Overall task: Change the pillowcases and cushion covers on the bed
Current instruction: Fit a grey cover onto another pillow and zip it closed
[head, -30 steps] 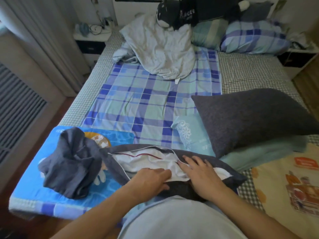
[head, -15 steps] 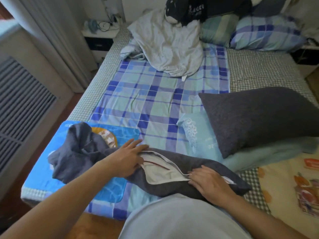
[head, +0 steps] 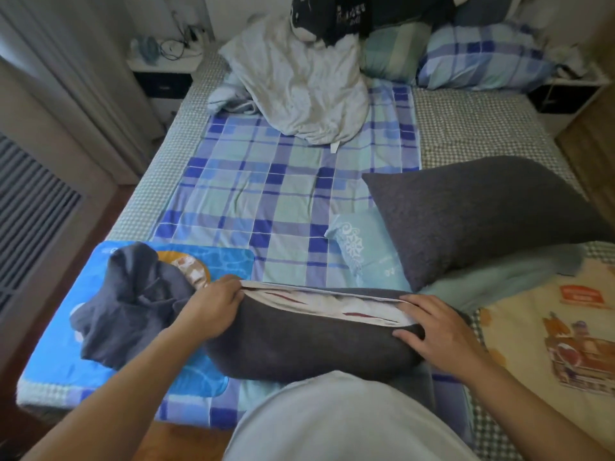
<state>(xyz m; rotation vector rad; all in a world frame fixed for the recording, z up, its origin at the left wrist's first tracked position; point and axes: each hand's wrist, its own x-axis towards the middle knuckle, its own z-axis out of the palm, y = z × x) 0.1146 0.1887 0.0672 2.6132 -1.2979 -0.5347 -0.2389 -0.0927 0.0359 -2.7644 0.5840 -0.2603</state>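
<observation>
Left hand (head: pixel 213 311) moved to grip the grey pillowcase (head: pixel 299 344) opening's left end; right hand (head: pixel 436 331) shifted right, fingers flat pressing.

A left hand (head: pixel 213 311) grips a dark pillowcase (head: pixel 299 344) at its opening; the right hand (head: pixel 436 331) rests on it.

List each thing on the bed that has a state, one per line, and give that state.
Near grey pillow: cover unzipped, white insert showing.
Left hand: grips the cover's opening edge.
Right hand: fingers flat on the pillow's right end.
Far grey pillow: fully covered.
Loose grey cover: crumpled, empty.
White pillow: bare, propped upright.
</observation>
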